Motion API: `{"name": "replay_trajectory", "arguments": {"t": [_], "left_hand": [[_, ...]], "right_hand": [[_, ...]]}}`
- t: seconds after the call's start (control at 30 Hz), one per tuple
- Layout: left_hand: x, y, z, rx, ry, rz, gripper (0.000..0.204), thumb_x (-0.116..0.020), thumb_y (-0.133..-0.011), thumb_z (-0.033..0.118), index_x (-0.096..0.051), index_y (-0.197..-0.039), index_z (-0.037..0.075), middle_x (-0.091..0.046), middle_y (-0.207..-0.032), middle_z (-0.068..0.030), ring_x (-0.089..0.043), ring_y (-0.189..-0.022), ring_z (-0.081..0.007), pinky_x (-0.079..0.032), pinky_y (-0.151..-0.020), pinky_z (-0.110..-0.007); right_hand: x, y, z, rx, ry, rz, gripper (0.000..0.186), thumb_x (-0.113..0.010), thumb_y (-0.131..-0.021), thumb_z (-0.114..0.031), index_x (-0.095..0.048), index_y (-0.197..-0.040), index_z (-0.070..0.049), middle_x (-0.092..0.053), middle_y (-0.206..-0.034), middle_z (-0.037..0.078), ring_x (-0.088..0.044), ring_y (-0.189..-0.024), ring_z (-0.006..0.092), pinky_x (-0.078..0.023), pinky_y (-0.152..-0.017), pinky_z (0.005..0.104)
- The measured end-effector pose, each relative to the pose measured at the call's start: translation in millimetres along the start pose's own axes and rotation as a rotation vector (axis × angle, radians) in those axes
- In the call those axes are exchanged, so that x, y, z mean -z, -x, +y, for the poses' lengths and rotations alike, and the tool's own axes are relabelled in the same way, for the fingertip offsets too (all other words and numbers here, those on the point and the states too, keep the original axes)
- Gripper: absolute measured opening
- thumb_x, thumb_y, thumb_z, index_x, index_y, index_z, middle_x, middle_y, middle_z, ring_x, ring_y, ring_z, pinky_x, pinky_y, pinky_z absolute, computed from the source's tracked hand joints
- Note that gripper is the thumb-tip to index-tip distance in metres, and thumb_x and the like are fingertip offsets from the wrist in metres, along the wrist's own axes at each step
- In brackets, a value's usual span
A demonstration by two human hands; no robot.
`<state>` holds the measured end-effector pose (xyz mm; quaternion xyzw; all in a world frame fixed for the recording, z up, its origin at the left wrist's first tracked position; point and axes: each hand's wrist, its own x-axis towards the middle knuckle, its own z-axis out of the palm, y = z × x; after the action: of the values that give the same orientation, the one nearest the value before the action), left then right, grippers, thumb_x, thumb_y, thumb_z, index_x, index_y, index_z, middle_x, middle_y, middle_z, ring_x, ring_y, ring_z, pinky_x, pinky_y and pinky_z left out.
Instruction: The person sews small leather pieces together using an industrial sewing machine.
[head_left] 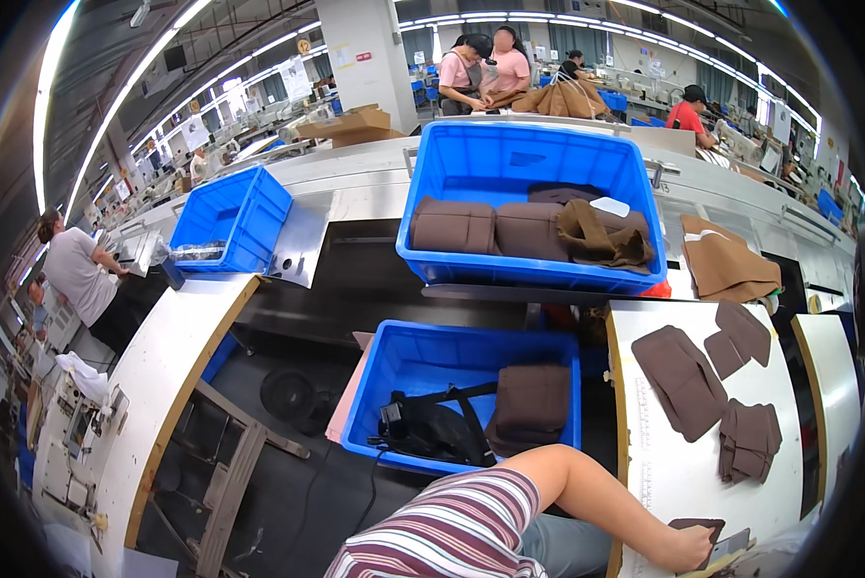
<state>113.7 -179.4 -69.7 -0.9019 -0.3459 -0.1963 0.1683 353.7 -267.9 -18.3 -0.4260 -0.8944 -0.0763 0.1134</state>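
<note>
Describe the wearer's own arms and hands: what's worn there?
Only the left arm shows. Its short sleeve, striped maroon and white, ends above the elbow. Forearm and left hand are bare, no glove or watch visible. The right hand is out of view.

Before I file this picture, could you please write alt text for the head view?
The person's left hand touches a dark brown fabric piece at a white worktable, lower right. Two blue rectangular plastic bins nearby hold folded dark brown cloth; co-workers appear in the background.
</note>
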Motion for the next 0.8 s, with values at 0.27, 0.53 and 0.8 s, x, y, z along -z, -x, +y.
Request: {"name": "replay_trajectory", "arguments": {"t": [0.27, 0.53, 0.8], "left_hand": [[4, 11, 5, 0.077, 0.089, 0.354, 0.023, -0.055, -0.084, 0.024, -0.066, -0.077, 0.005, -0.064, -0.076, -0.0156, -0.065, -0.066, -0.0302, -0.052, -0.054, -0.041], [-26, 4, 20, 0.152, 0.080, 0.203, 0.024, -0.057, -0.081, 0.022, -0.064, -0.071, 0.002, -0.063, -0.069, -0.0185, -0.064, -0.059, -0.0315, -0.052, -0.053, -0.048], [-28, -2, 21, 0.087, 0.047, 0.183, 0.025, -0.060, -0.076, 0.021, -0.062, -0.060, 0.002, -0.060, -0.054, -0.0156, -0.062, -0.051, -0.0308, -0.051, -0.051, -0.049]], "right_hand": [[-3, -3, 2, -0.299, -0.212, -0.087, 0.042, -0.065, -0.088, -0.029, -0.061, -0.121, -0.005, -0.056, -0.113, 0.027, -0.049, -0.109, 0.0436, -0.038, -0.098, 0.0501], [-3, -6, -1, -0.304, -0.278, -0.072, 0.040, -0.064, -0.087, -0.026, -0.058, -0.119, -0.003, -0.059, -0.107, 0.025, -0.052, -0.105, 0.0421, -0.041, -0.094, 0.0488], [-6, -4, -17, -0.230, -0.155, 0.040, 0.030, -0.057, -0.091, -0.018, -0.059, -0.118, -0.004, -0.059, -0.101, 0.022, -0.057, -0.095, 0.0413, -0.046, -0.084, 0.0472]]}}
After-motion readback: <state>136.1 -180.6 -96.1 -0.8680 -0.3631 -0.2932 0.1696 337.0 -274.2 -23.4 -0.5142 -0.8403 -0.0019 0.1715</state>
